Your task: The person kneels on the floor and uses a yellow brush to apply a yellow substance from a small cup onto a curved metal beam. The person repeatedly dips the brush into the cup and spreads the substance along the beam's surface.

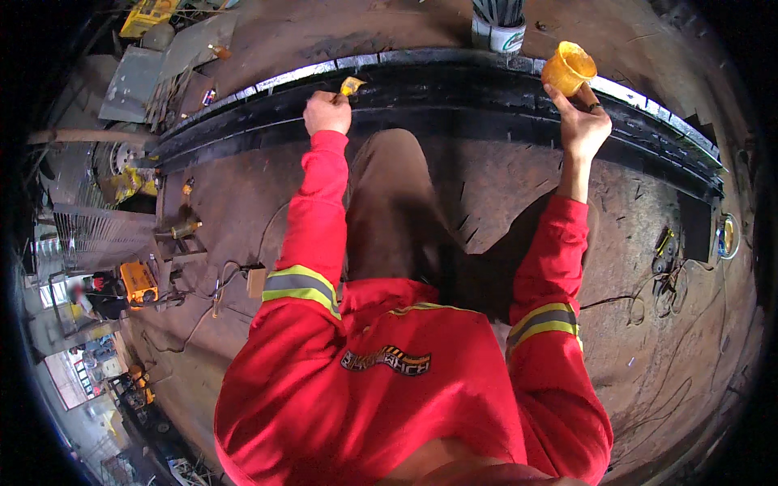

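— Rusty workshop floor [243,202] fills our frame, with a long black steel beam [454,89] arcing across the top.

— We see the left hand [327,113] fisted around a small brush [351,86] touching the beam, upper centre.

— And the right hand [585,125] grips a yellow cup [567,69], upper right, above the beam.

A striped can [498,28] is standing beyond the beam, cables [673,283] are trailing over the rusty floor [243,202], and a yellow machine [138,282] is sitting far left.
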The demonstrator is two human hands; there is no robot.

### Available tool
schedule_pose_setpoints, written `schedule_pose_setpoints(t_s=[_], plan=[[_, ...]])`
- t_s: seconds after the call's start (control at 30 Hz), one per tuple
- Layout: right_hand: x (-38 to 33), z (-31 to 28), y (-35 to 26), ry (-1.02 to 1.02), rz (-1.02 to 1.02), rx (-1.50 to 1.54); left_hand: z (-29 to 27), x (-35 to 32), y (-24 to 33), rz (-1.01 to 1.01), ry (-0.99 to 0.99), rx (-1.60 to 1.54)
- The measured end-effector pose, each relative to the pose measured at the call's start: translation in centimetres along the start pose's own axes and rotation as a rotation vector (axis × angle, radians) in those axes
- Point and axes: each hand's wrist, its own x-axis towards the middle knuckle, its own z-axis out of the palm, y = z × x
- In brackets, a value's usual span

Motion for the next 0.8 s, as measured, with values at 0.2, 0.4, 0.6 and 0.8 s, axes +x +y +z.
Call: schedule_pose_setpoints(t_s=[0.2, 0.4, 0.6, 0.8], plan=[[0.1, -0.5, -0.9, -0.004, -0.004, -0.058, -3.8, 0.6, 1.0, 0.195, -0.067, 0.113], [-0.2, -0.1, -0.4, -0.002, -0.018, 0.019, -3.3, 1.6, 2.5, 0.446, -0.257, 0.500], [-0.2, -0.1, -0.7, 0.004, -0.015, -0.059, -4.7, -1.3, 1.7, 0.580, -0.307, 0.474], [-0.2, 0.1, -0.3, -0.013, -0.009, -0.022, -5.9, 0.6, 3.7, 0.502, -0.168, 0.378]])
